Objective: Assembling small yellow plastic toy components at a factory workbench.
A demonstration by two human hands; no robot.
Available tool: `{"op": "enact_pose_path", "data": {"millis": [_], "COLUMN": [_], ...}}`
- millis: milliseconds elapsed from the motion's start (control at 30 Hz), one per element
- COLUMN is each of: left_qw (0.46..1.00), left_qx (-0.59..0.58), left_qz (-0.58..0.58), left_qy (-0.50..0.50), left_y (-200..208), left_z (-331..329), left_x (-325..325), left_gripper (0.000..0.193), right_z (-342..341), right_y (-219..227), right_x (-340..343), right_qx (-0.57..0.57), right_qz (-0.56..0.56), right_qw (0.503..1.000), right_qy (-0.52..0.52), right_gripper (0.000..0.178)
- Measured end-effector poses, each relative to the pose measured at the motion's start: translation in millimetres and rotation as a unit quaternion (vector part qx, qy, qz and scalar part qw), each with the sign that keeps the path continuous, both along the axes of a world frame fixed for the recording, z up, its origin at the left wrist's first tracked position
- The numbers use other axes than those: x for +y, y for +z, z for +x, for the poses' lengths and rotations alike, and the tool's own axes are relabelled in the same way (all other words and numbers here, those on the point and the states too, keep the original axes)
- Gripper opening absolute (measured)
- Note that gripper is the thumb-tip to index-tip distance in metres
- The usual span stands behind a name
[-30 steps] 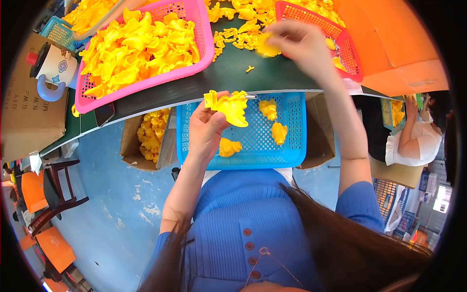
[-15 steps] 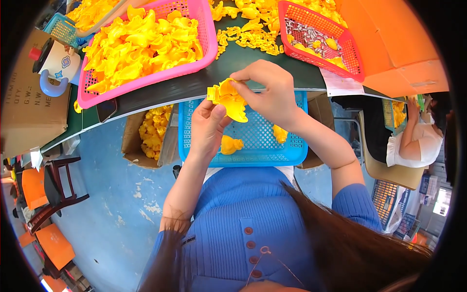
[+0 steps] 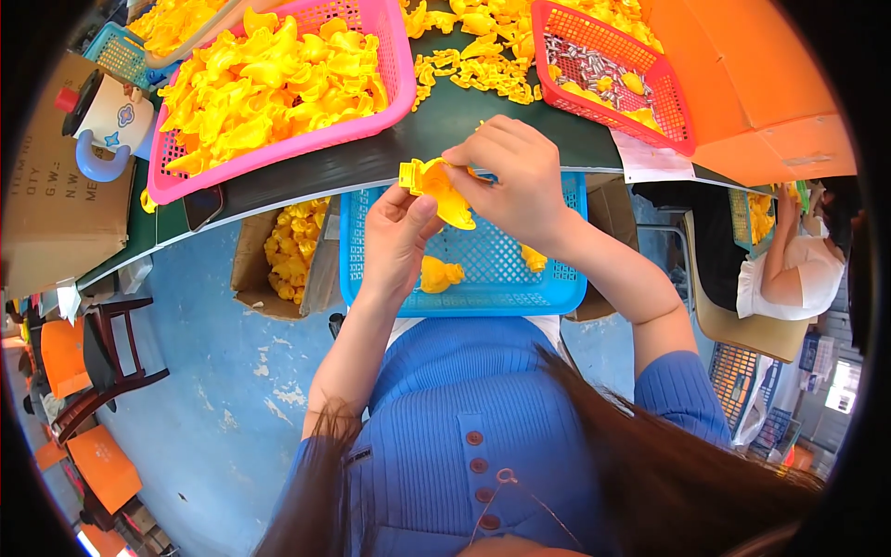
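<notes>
Grip of the left hand (image 3: 397, 246): thumb and fingers clamped on the lower-left side of a yellow plastic piece (image 3: 444, 195), the gap no wider than the piece itself. Grip of the right hand (image 3: 515, 181): thumb and index finger brought together on the upper-right edge of the same piece, the remaining fingers curled; whether a separate part lies beneath these fingertips cannot be told. Clock directions are read from the piece, with 12 at the top of the view.

Orientation: the long axis runs obliquely, from 10 to 4 o'clock. The squared, ridged end points to 10; the broad, curved body narrows to a tip between 4 and 5. The piece is held up at the near edge of the table (image 3: 436, 139), above the far part of a blue tray (image 3: 492, 302), which extends toward 6 and contains yellow figures (image 3: 439, 275).

Surroundings: at 10 o'clock, a pink basket (image 3: 278, 153) heaped with yellow shells (image 3: 269, 88); toward 12, loose yellow parts (image 3: 478, 70) scattered on the table; at 2, a red basket (image 3: 687, 139) with small metallic parts (image 3: 594, 70) and several yellow ones; at 8, below table level, a cardboard box (image 3: 322, 265) of yellow pieces.
</notes>
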State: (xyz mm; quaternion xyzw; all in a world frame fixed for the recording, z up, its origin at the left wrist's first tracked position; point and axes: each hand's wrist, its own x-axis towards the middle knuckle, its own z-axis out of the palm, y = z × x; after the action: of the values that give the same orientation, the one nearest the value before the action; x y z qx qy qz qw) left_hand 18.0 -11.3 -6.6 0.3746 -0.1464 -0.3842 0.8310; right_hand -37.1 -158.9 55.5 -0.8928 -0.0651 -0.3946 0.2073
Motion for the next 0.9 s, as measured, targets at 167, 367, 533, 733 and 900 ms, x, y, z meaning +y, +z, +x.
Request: {"op": "enact_pose_path", "data": {"millis": [167,367,533,733,900], "left_qw": [1.000,0.999,0.994,0.946,0.928], "left_qx": [-0.006,-0.014,-0.106,-0.293,-0.315], "left_qz": [0.012,0.043,-0.007,-0.002,0.029], "left_qy": [-0.011,-0.013,0.006,0.142,0.196], "left_y": [-1,-5,-6,-13,-19], "left_z": [1,-1,-8,-16,-7], "left_x": [2,1,-8,-24,-25], "left_gripper": [0.041,0.044,0.076,0.078,0.072], "right_z": [-2,-4,-2,0,-2], "right_y": [0,-2,2,2,3], "right_x": [-2,-2,-6,1,8], "right_qx": [0.052,0.119,0.124,0.127,0.128], "right_qz": [0.030,-0.009,0.058,0.065,0.073], "right_qw": [0.998,0.992,0.986,0.983,0.982], "right_qy": [-0.001,-0.043,-0.097,-0.120,-0.115], "right_gripper": [0.014,0.015,0.017,0.017,0.018]}}
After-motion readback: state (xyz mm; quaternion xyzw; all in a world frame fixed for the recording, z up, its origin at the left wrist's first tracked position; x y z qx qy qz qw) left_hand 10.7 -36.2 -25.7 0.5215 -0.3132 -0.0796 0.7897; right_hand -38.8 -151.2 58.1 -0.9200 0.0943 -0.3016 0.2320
